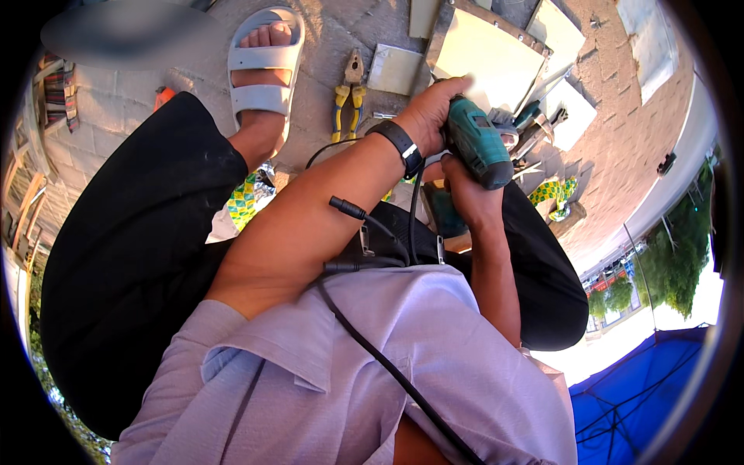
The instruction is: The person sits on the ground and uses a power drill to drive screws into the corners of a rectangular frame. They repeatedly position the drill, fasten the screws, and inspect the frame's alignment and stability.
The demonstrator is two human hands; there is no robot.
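My left hand (pixel 425 118) lies against the front end of the teal drill (pixel 473 138), thumb stretched out; its fingers are hidden behind the drill, so I cannot tell how tightly they close. My right hand (pixel 474 195) is closed around the drill from below, though the trigger finger is out of sight. The drill itself sits tilted above the gap between my knees. To handle it well, I judge, I should bear its weight with my right hand, keep off the trigger while my left is at the front, and keep the dangling black cable (pixel 368 353) well clear of that end.

Just beyond the drill lies a cream panel (pixel 490 56); left of the drill are pliers (pixel 356 94) with yellow-and-blue handles and a small pale tile (pixel 394 70). Right of the drill, patterned cloth (pixel 552 194) lies on the brick paving (pixel 612 101). Farther left of it is my grey sandal (pixel 267 58).
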